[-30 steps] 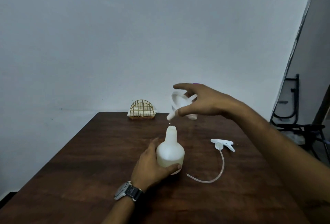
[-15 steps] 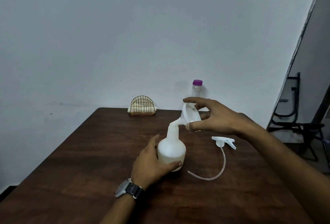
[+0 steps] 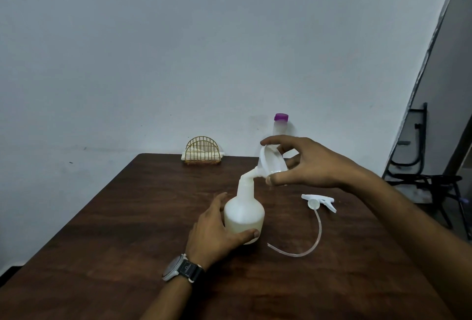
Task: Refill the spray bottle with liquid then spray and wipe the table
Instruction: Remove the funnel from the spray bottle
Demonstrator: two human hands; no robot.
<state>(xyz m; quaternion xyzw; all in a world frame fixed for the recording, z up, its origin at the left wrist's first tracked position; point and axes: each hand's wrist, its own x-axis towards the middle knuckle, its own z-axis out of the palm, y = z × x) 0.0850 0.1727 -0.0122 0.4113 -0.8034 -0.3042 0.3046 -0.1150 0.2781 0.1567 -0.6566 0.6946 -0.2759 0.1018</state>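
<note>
**A:** Refill stage, head cam. A person's left hand (image 3: 214,235) wraps the round white plastic spray bottle (image 3: 244,213), upright mid-tabletop (image 3: 115,243) (dark brown wood). Right hand (image 3: 306,164) pinches the rim of a white plastic funnel (image 3: 270,164) betw. thumb & fingertips. Funnel is tilted, spout at the bottle's open neck.

**B:** Which step?

**A:** Seating the funnel, I'd say; no pouring yet. Next move prob. needs the funnel stood upright in the neck, then the clear purple-capped bottle (image 3: 281,124) by the wall fetched & uncapped.

**B:** Sprayer?

**A:** White trigger head w/ curved clear tube (image 3: 319,202) lies on the tabletop, right of the spray bottle & apart from it. Likely goes back on after filling.

**B:** Brands, labels?

**A:** None legible. Both bottles look plain; black wristwatch (image 3: 182,267) face is too small to read.
</note>
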